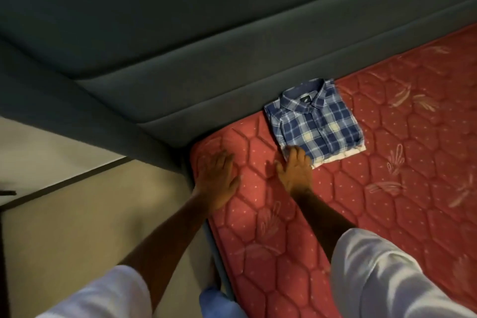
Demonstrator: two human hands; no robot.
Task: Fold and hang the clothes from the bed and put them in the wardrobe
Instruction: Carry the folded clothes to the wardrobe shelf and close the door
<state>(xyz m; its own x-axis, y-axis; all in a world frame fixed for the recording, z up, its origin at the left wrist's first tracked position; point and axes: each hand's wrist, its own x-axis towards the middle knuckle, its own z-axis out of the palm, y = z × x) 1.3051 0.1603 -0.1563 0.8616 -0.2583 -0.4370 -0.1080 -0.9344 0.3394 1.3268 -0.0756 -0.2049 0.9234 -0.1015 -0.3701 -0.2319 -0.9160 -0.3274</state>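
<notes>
A blue and white plaid shirt (pixel 316 121) lies folded into a neat square on the red quilted mattress (pixel 387 201), close to the grey padded headboard. A white edge of another folded layer shows under its near side. My right hand (pixel 294 169) is open, palm down, with its fingertips touching the shirt's near left corner. My left hand (pixel 216 178) rests flat and open on the mattress corner, well left of the shirt, holding nothing.
The grey upholstered headboard (pixel 180 80) runs along the far side of the bed and its frame turns down the left side. A beige floor (pixel 77 214) lies to the left. No wardrobe or other clothes are in view.
</notes>
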